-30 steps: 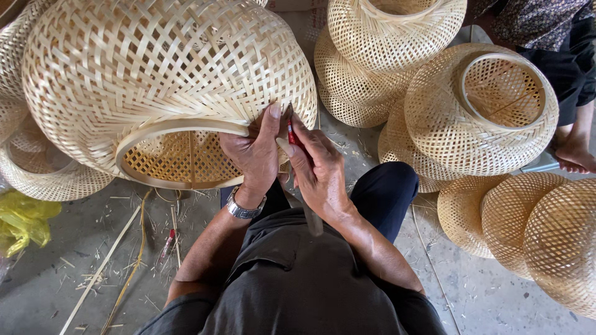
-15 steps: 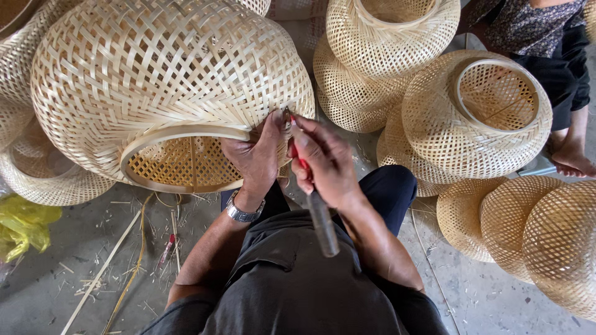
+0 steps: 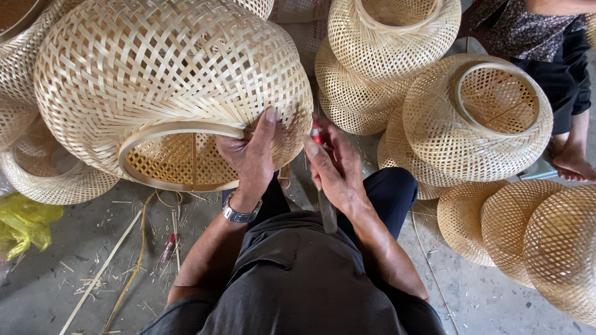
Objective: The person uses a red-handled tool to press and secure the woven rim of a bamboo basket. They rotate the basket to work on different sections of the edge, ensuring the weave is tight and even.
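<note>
A large round woven bamboo basket [image 3: 161, 80] lies on its side in front of me, its ringed opening [image 3: 180, 155] facing me. My left hand [image 3: 251, 155], with a metal watch on the wrist, presses flat against the basket's rim and weave on the right side. Just to the right, my right hand [image 3: 335, 170] grips a red-handled tool [image 3: 316, 133]; a grey blade or shaft [image 3: 327, 211] sticks down out of the fist toward my lap. The tool's tip at the weave is hidden by my fingers.
Many more woven baskets crowd around: stacked ones [image 3: 391, 43] at the top centre, one with a ringed mouth [image 3: 478, 118] at right, several domes [image 3: 534, 236] at lower right, others [image 3: 37, 174] at left. Another person's legs [image 3: 571, 111] are at the far right. Bamboo strips [image 3: 136, 248] and a yellow bag [image 3: 25, 223] lie on the concrete floor.
The big basket has shifted slightly right and up in view. My left hand slid along its rim, and my right hand with the tool has drawn a little away from the weave.
</note>
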